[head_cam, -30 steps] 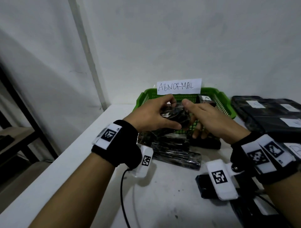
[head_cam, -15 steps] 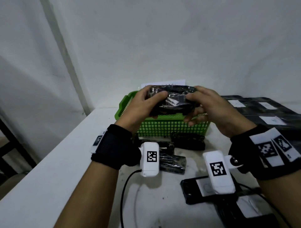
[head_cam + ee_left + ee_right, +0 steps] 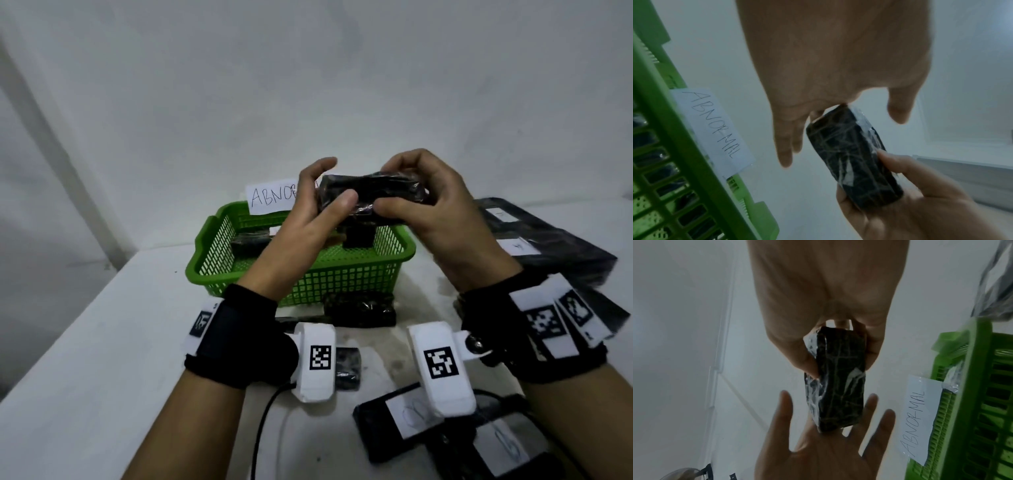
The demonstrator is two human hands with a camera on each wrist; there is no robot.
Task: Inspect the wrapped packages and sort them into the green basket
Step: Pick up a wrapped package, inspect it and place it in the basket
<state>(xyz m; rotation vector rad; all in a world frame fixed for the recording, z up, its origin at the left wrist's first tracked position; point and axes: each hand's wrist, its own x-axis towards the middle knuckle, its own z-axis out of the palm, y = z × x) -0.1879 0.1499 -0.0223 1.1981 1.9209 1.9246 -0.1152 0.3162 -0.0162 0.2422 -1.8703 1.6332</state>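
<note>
A black package wrapped in clear film (image 3: 373, 192) is held in the air above the green basket (image 3: 342, 277). My right hand (image 3: 438, 205) grips its right end, fingers curled over the top and thumb underneath. My left hand (image 3: 318, 202) has its fingers spread and nearly straight, with the package's left end against the palm and the thumb lying on its front. The left wrist view shows the package (image 3: 851, 159) running from my left palm (image 3: 818, 81) to the right hand (image 3: 920, 203). In the right wrist view the package (image 3: 838, 386) is pinched by my right hand (image 3: 828, 305).
A paper label reading ABNORMAL (image 3: 270, 197) stands at the basket's back rim. Two black packages (image 3: 248, 241) lie inside. More wrapped packages (image 3: 359, 308) lie on the white table before the basket. Flat black packages with white labels sit at the right (image 3: 534, 240) and near front (image 3: 404, 421).
The package has been lifted a little higher over the basket. My left fingers have come off its top and straightened. The right hand keeps its grip.
</note>
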